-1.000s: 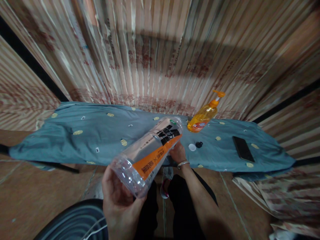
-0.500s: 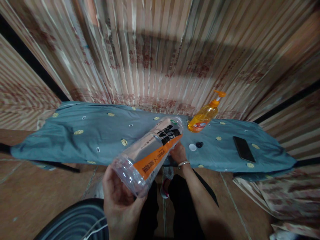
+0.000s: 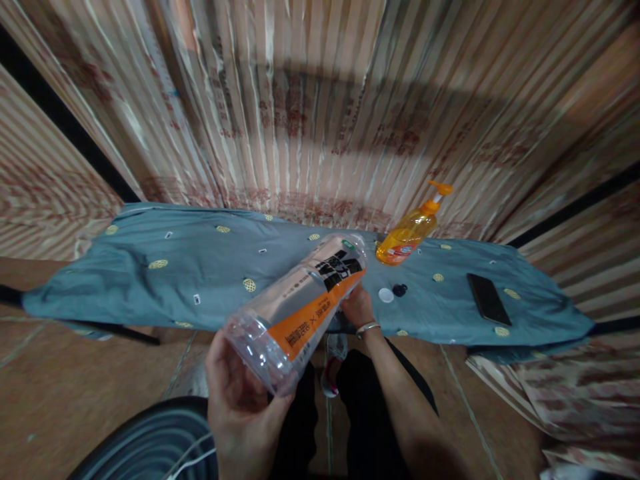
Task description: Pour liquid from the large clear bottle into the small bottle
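My left hand [image 3: 239, 407] grips the bottom end of a large clear plastic bottle [image 3: 295, 312] with an orange, black and silver label. The bottle is tilted, its neck end pointing away toward the table. My right hand [image 3: 354, 308], with a metal bracelet on the wrist, is closed around the bottle's neck end. What the fingers touch there is hidden behind the bottle.
A table under a blue patterned cloth [image 3: 175, 267] stands ahead. On it are an orange pump bottle [image 3: 410, 232], a white cap [image 3: 385, 295], a small dark cap [image 3: 399, 290] and a black phone [image 3: 488, 299]. A dark round basin [image 3: 150, 443] sits at lower left.
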The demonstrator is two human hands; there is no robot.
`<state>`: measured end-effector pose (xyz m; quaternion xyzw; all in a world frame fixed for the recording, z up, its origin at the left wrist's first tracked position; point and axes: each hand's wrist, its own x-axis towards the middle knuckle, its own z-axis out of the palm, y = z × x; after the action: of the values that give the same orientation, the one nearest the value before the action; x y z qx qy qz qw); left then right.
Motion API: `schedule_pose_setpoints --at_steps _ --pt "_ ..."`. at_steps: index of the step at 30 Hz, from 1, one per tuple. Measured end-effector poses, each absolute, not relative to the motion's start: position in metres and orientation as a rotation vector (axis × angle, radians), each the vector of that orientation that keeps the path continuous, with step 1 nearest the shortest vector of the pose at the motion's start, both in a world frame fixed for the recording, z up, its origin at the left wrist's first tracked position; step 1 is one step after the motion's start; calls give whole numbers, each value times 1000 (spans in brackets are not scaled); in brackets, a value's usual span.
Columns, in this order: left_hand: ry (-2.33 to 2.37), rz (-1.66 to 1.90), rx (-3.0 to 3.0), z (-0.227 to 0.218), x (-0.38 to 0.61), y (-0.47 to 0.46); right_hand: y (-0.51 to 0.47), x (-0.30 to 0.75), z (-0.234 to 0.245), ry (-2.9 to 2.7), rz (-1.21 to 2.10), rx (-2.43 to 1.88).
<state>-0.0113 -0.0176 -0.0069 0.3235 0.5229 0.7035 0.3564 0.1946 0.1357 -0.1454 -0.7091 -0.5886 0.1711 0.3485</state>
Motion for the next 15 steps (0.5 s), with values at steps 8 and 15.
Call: schedule_pose_setpoints --at_steps 8,15 --pt "1347 1872 825 -6 -10 -17 137 195 -147 -1524 447 -1871" --pt "1346 1824 846 -2 -8 -19 137 195 -150 -1522 422 -1825"
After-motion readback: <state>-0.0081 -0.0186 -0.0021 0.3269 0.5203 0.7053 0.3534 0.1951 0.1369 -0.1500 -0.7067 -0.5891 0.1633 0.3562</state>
